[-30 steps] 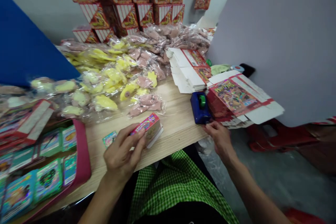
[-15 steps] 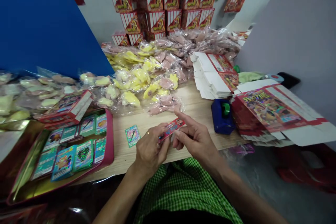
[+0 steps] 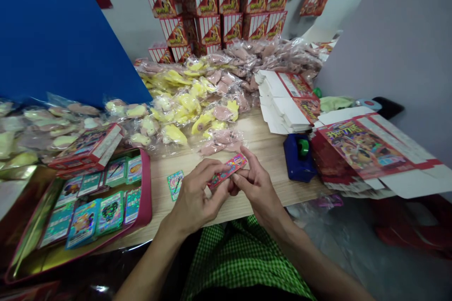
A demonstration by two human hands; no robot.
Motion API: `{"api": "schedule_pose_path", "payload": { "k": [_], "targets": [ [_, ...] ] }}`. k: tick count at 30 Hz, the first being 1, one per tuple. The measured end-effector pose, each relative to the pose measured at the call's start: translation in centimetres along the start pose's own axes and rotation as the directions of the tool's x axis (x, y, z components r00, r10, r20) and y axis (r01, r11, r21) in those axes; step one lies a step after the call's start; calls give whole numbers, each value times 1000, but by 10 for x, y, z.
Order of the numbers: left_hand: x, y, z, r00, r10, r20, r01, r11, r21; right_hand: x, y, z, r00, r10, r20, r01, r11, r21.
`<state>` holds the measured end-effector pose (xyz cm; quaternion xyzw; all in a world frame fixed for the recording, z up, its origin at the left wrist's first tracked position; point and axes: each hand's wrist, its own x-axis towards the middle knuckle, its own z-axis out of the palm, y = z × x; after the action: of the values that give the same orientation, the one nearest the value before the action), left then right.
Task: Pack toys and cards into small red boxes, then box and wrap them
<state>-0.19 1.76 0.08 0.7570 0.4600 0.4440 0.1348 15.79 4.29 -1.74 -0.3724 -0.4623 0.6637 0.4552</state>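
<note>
A narrow pink-and-red printed cardboard strip (image 3: 228, 170) sits tilted in the air above a pale wood-grain table (image 3: 271, 150), its small glossy print too fine to read. The left hand (image 3: 192, 200) pinches its lower end between thumb and fingertips, while the right hand (image 3: 256, 193) closes on the upper part from the other side — both grips are together on the strip, and the knuckles of the two hands almost meet beneath it.

Just left of the strip, a small holographic teal trading card (image 3: 175, 185) lies flat on the table. Farther left of the strip is a magenta-rimmed tray (image 3: 146, 188), lined with gold foil and filled with shiny teal and blue card packs (image 3: 110, 213), and a red-and-white carton (image 3: 86, 146) rests tilted on its far edge.

Beyond the strip, soft yellow and pink moulded toys in crinkly clear plastic bags (image 3: 215, 108) heap across the table. To the right of the strip stands a chunky blue tape dispenser (image 3: 299, 157) with a green core, next to a stack of folded white card blanks (image 3: 286, 101) and a flat die-cut carton sheet (image 3: 363, 148) printed with a colourful cartoon scene — its bold title is unreadable at this angle.

Far past the strip, red-and-white display boxes (image 3: 212, 4) rise in a stacked wall, and green gingham cloth (image 3: 240, 258) shows below the hands
</note>
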Motion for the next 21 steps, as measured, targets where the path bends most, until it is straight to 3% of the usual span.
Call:
{"api": "schedule_pose_path", "payload": {
  "k": [2, 5, 9, 11, 12, 15, 18, 21],
  "targets": [
    [11, 1, -1, 991, -132, 36, 133, 991, -24, 3, 1, 1, 1000, 15, -10, -15, 999, 29],
    [29, -4, 0, 938, -322, 125, 338, 931, -136, 4, 1, 2, 1000, 7, -15, -6, 999, 41],
    [45, -16, -3, 792, -412, 451, 596, 684, -422, 4, -1, 3, 1000, -1, -26, 3, 999, 49],
    [48, -20, -6, 729, -432, 531, 674, 583, -453, 3, -1, 2, 1000, -4, -22, 5, 999, 54],
    [49, -20, -8, 721, -438, 537, 683, 579, -444, 3, -1, 2, 1000, -4, -19, 5, 998, 56],
    [51, -18, -12, 761, -412, 502, 612, 713, -342, 5, -1, 3, 1000, -16, -20, 17, 998, 54],
    [55, -12, -14, 821, -341, 458, 459, 871, -176, 6, 1, 4, 999, -34, -18, 35, 998, 43],
    [56, -6, -16, 885, -286, 366, 293, 955, 38, 10, 7, -2, 998, 58, 40, -57, 998, -26]
  ]
}}
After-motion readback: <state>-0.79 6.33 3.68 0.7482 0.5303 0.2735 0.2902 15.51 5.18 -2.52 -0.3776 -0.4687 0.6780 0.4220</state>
